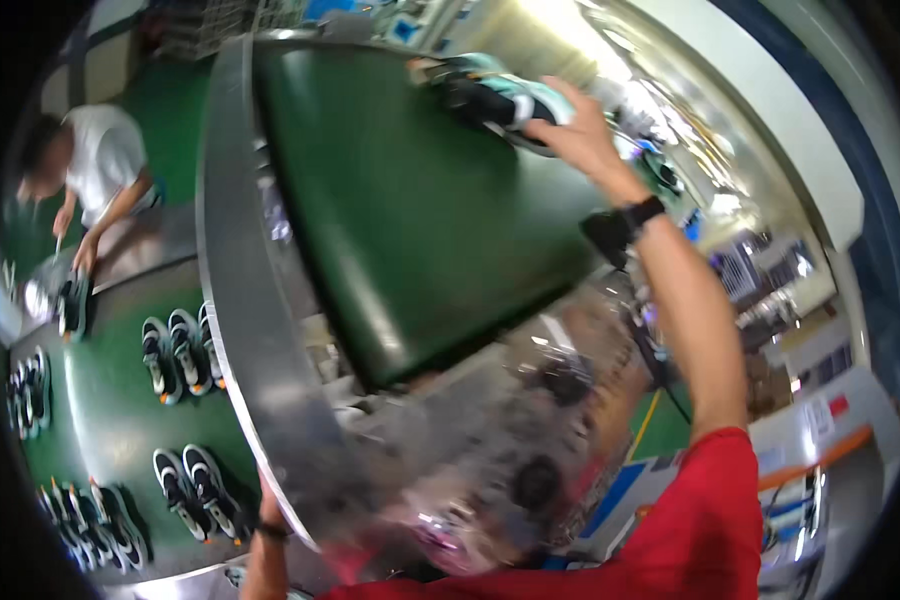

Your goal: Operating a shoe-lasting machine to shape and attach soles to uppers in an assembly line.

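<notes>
At the far right end of a green conveyor belt, my right hand is closed around a sneaker. The sneaker is black with pale mint and white parts; motion blurs it, and whether it touches the belt I cannot tell. My right arm stretches far forward, a dark band on its wrist. My left hand is low at the left, against the outer edge of the metal rail. Only a bit of that hand shows, and its fingers are hidden.
Left of the rail, a lower green table bears several sneakers in rows. Beyond it a person in a white shirt works on a shoe. Blurred plastic-wrapped items lie nearest me. A pale machine stands at the right.
</notes>
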The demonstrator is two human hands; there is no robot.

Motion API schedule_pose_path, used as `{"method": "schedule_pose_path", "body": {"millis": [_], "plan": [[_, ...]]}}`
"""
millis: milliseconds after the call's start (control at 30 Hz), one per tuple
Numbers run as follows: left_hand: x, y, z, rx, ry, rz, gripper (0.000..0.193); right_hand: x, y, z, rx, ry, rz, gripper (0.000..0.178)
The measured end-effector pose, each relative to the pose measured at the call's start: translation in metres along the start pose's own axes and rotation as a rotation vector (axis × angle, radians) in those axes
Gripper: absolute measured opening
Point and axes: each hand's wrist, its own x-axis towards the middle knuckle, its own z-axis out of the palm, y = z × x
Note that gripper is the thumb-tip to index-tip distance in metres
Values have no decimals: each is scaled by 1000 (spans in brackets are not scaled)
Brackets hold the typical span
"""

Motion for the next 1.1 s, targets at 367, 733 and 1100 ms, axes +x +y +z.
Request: {"method": "schedule_pose_path", "body": {"millis": [367, 733, 1100], "plan": [[-175, -145, 54, 586, -684, -497, 54, -221, -69, -240, 640, 467, 369, 29], [-368, -318, 170, 726, -1377, -1292, 83, -641, -161, -346, 466, 621, 1098, 30], [-483, -571, 79, 1470, -1914, -379, 53, -920, -331, -344, 158, 1468, 1420, 74]]}}
